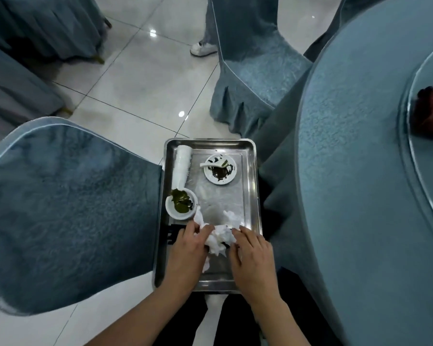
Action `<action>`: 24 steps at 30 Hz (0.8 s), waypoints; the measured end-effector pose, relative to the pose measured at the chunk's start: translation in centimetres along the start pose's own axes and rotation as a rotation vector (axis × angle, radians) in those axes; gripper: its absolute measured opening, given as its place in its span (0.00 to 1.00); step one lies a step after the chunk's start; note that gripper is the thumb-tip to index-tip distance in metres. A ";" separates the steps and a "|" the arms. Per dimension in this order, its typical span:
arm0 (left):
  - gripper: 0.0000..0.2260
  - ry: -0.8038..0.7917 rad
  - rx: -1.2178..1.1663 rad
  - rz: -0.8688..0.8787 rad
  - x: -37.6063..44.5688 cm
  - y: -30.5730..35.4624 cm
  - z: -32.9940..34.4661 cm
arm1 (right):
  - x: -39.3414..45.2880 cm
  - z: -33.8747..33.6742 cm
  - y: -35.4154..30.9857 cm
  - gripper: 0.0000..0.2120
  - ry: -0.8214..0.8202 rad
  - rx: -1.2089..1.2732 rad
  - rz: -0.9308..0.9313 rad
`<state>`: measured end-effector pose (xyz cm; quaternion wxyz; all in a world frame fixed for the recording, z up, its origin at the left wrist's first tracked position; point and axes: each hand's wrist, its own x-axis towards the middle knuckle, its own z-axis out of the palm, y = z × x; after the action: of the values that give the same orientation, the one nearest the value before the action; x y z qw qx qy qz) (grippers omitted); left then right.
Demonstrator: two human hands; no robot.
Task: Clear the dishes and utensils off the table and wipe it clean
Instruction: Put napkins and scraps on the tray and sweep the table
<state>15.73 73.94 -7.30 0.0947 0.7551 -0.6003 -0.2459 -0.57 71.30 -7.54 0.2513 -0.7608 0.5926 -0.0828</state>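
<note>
Napkins (pixel 220 239), crumpled white wad, sit betw. both hands at near end of steel tray (pixel 251 186). Left hand (pixel 189 245) w/ fingers curled onto wad's left side, right hand (pixel 251 250) w/ fingers curled onto its right; both touching it, about equally near. Beyond fingertips: bowl (pixel 181 204) w/ green scraps, soiled saucer (pixel 219 169), cup stack (pixel 181 163) lying lengthwise away from hands. Table (pixel 355 171) to right of right hand. Prob. gathering wad for wiping.
</note>
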 end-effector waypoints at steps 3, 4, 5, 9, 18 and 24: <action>0.23 -0.035 0.009 -0.023 1.0 -1.8 2.7 | 0.1 3.3 1.2 0.22 -0.071 -0.013 0.031; 0.22 -0.045 0.014 -0.023 1.6 -2.2 3.8 | 0.4 4.2 1.8 0.20 -0.086 -0.008 0.041; 0.22 -0.052 0.013 -0.015 2.3 -2.6 4.9 | 0.8 5.1 2.5 0.19 -0.096 0.000 0.050; 0.21 -0.062 0.052 0.030 6.4 -4.3 10.0 | 3.8 9.2 5.7 0.18 -0.077 0.031 0.079; 0.20 -0.066 0.211 0.078 18.6 -5.5 17.5 | 13.2 17.6 11.7 0.18 -0.029 0.039 0.108; 0.29 -0.267 0.301 0.029 20.1 -7.8 18.5 | 15.5 19.3 12.6 0.23 -0.086 0.045 0.121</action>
<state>16.60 59.64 -31.84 -0.0959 0.7130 -0.6481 -0.2500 1.20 60.02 -32.81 0.2979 -0.7207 0.6242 -0.0480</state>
